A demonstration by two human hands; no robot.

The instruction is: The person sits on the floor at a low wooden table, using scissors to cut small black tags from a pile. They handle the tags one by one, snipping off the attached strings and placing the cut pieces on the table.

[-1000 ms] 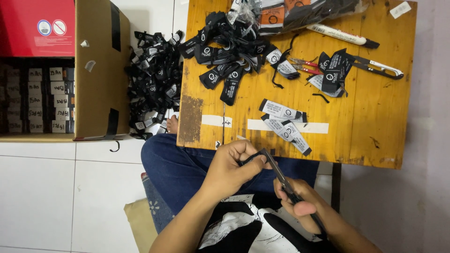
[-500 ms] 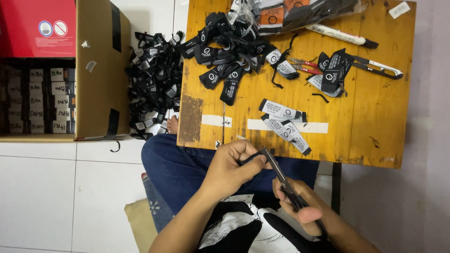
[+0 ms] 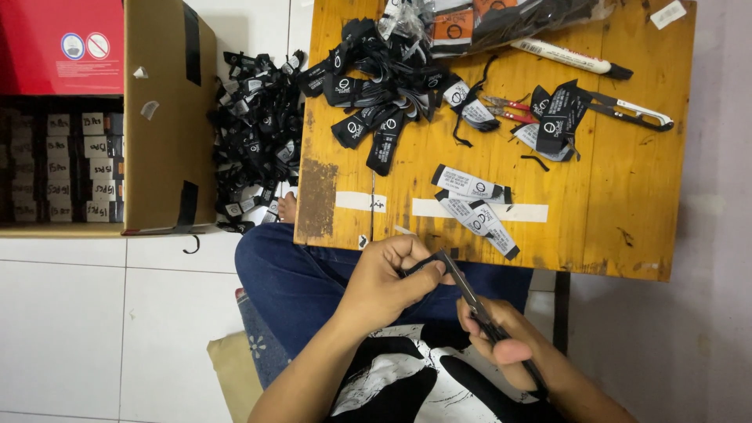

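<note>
A thin black strap [image 3: 468, 294] runs between my two hands, just below the near edge of the wooden table [image 3: 619, 204]. My left hand [image 3: 388, 278] pinches its upper end between thumb and fingers. My right hand [image 3: 497, 337] is closed on the strap lower down, and the rest trails over my wrist. Both hands hover over my lap, above blue jeans and a black-and-white shirt.
On the table lie a heap of black labelled tags [image 3: 384, 86], two white-printed tags [image 3: 474, 204], small red-handled snips [image 3: 509, 106], a white marker [image 3: 568, 56] and a cutter [image 3: 638, 113]. More black tags [image 3: 254, 137] are piled on the tiled floor beside a cardboard box [image 3: 160, 117].
My right hand has slid slightly down and right along the strap. The left hand has hardly moved.
</note>
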